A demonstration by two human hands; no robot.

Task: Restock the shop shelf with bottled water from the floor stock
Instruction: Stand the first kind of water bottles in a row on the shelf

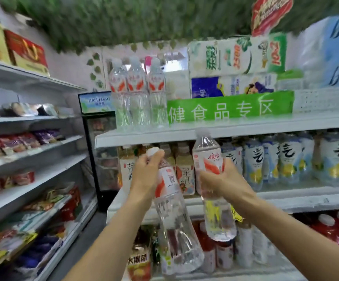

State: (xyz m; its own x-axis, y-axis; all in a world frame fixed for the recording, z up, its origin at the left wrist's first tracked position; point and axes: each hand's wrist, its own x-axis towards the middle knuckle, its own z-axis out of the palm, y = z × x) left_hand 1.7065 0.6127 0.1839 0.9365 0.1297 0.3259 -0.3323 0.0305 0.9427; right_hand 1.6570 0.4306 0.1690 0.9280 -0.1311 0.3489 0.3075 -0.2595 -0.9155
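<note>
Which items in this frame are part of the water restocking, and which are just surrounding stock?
Job: water bottle in left hand; water bottle in right hand; three water bottles on the top shelf.

Surroundings: green sign, tea bottles, tissue packs, snack shelves.

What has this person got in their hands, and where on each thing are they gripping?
Each hand holds a water bottle. The left hand grips its bottle at the neck and shoulder; the right hand wraps its bottle around the labelled middle.

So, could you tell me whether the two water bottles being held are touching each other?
Apart. The head view shows shelf stock between the left-hand bottle and the right-hand bottle all the way down.
</note>
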